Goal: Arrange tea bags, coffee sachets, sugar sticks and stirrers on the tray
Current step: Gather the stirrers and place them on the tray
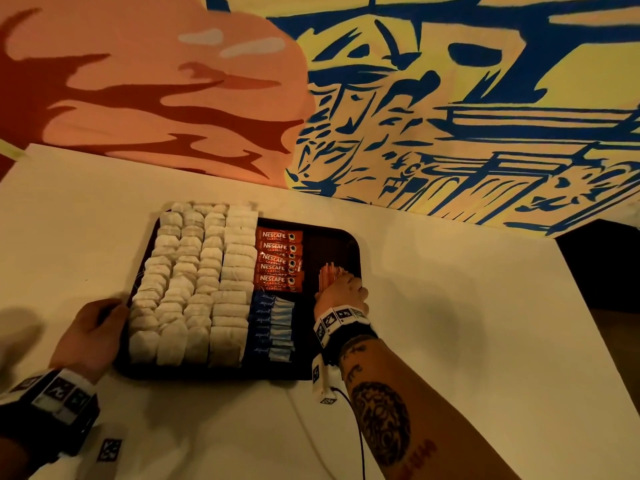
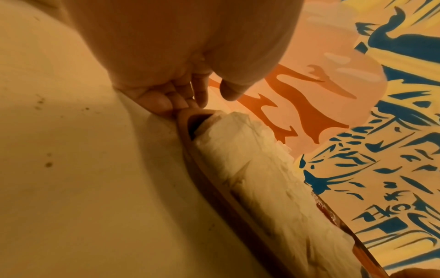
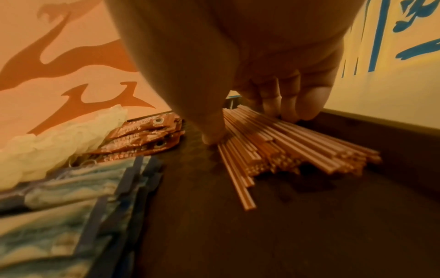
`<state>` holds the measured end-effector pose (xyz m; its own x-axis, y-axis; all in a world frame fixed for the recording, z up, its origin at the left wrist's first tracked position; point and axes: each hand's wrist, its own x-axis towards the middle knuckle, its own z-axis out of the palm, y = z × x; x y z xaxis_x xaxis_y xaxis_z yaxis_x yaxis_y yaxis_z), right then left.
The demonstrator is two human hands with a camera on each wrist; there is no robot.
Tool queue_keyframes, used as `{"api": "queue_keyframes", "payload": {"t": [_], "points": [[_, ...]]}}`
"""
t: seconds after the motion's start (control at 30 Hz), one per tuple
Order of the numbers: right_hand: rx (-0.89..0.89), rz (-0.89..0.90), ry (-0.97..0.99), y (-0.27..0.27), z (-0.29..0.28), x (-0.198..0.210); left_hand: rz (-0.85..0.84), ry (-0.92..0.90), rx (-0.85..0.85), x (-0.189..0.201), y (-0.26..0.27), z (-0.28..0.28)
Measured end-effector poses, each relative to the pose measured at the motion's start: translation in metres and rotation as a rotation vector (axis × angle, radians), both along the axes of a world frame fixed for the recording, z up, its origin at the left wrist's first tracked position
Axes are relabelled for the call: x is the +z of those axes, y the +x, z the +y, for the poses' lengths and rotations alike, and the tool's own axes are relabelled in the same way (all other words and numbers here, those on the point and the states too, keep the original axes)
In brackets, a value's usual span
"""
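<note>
A dark tray [image 1: 341,242] lies on the white table. Rows of white tea bags [image 1: 194,282] fill its left half. Red coffee sachets [image 1: 277,259] lie stacked in the middle, with blue sugar sticks [image 1: 272,327] below them. My right hand [image 1: 343,292] is over a bundle of orange stirrers [image 1: 329,273] in the right section. In the right wrist view its thumb and fingers [image 3: 292,111] clasp the stirrers [image 3: 285,146] from both sides. My left hand [image 1: 93,327] holds the tray's left rim [image 2: 185,131] with curled fingers, thumb raised over the tea bags [image 2: 250,169].
A painted wall [image 1: 415,116] in orange, yellow and blue rises behind the table [image 1: 450,306]. A thin cable [image 1: 356,420] and small marker tags [image 1: 110,449] lie on the table in front of the tray. The table's right edge [image 1: 585,306] drops to a dark floor.
</note>
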<state>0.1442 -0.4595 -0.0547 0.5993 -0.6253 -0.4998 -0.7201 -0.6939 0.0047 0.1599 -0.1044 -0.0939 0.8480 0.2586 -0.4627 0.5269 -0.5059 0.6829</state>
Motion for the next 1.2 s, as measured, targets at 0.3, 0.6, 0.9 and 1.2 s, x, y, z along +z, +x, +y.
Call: {"api": "queue_keyframes", "payload": {"t": [0.3,0.6,0.9,1.2], "points": [[-0.073,-0.240,0.020,-0.059,-0.067,0.019,-0.137,0.146,0.104,0.014,-0.010,-0.014],[-0.008,-0.063,0.067,-0.204,-0.120,0.001,-0.205,-0.143,-0.329,0.086,-0.095,-0.160],[0.070,-0.251,0.104,-0.225,-0.115,-0.025,0.027,-0.159,-0.806,0.054,-0.155,-0.248],[0.113,-0.072,0.010,-0.219,-0.096,-0.026,0.091,-0.144,-0.824,0.049,-0.165,-0.262]]}}
